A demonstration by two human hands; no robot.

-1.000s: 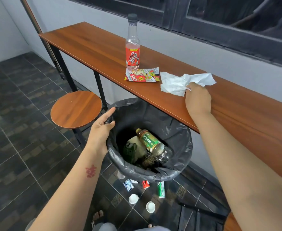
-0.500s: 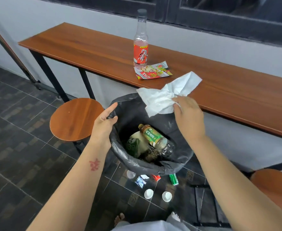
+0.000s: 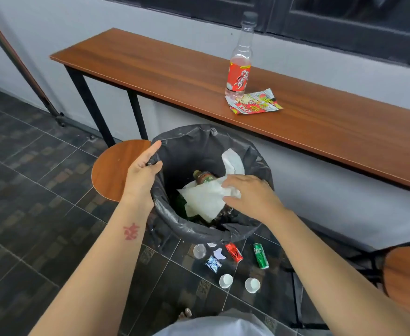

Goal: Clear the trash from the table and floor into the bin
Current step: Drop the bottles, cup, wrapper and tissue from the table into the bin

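Note:
The bin [image 3: 199, 232], lined with a black bag, stands in front of the wooden table [image 3: 150, 66]. My left hand [image 3: 142, 173] grips its left rim. My right hand [image 3: 252, 195] hovers over the opening with fingers spread, fingertips at a white tissue [image 3: 204, 200] that lies on the trash inside, partly covering a brown bottle [image 3: 204, 177]. A clear bottle with a red label [image 3: 239, 76] stands on the table beside a flat snack wrapper [image 3: 254, 103]. On the floor lie a red can [image 3: 234, 252], a green can [image 3: 261, 255], a blue packet [image 3: 213, 263] and small cups [image 3: 225, 280].
A round wooden stool [image 3: 112, 170] stands just left of the bin, touching my left hand's side. A second stool [image 3: 407, 275] is at the right edge. Black table legs [image 3: 90, 107] stand behind the bin. Dark tiled floor extends to the left.
My right hand carried the white tissue off the table and down into the bin, and its fingers have spread. My left hand kept hold of the rim.

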